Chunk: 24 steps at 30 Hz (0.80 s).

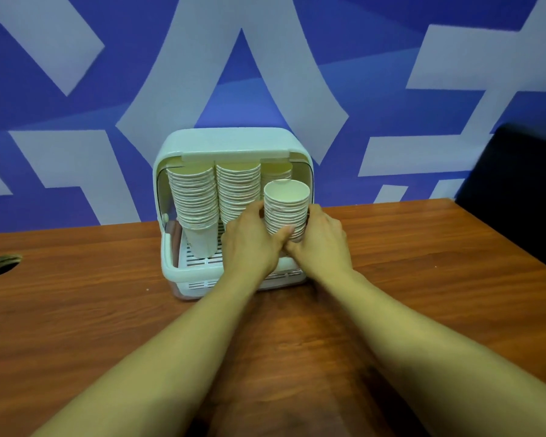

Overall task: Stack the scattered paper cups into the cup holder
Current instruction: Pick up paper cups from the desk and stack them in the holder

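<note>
Two bare hands in shot, folks: the bare left hand (249, 244) and the bare right hand (322, 239), skin uncovered from fingertips back. The left forearm (202, 329) and right forearm (416, 323) are just as bare, long and slim, uncovered right down to the frame's bottom edge. One thumbnail (289, 229) shows on the left hand, trimmed short

Cream cups (286, 212), perhaps pink-printed

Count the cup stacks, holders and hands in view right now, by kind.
Cup stacks: 4 (left stack, middle stack, back right stack partly hidden, held stack)
Cup holder: 1
Hands: 2 (left hand, right hand, both gripping the held stack)
Total: 7
</note>
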Each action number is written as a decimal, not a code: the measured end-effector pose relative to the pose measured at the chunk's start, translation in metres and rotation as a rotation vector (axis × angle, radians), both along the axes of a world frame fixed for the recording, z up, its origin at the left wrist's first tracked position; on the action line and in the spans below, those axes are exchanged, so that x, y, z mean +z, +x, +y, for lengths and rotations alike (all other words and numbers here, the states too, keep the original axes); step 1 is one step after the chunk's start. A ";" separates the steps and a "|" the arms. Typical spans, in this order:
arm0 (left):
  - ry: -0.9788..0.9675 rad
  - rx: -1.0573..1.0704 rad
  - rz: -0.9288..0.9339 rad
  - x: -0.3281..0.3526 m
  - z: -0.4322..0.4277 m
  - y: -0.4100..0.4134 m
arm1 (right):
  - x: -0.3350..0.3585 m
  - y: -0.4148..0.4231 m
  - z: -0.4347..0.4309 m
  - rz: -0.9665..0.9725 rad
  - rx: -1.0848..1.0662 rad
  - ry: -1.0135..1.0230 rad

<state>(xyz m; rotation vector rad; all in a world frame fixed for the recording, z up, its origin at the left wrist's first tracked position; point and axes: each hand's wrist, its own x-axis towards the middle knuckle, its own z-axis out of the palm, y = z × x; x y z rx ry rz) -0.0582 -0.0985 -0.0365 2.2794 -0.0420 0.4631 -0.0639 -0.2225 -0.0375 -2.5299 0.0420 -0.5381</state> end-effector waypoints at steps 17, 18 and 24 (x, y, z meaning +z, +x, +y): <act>0.001 0.072 -0.016 -0.006 0.002 0.008 | -0.001 0.011 0.003 0.022 -0.015 -0.053; 0.014 0.070 -0.003 -0.005 0.002 0.006 | 0.000 0.008 0.004 0.031 -0.015 -0.054; 0.106 0.077 -0.008 0.018 0.013 -0.022 | 0.019 -0.019 0.005 0.038 -0.026 -0.050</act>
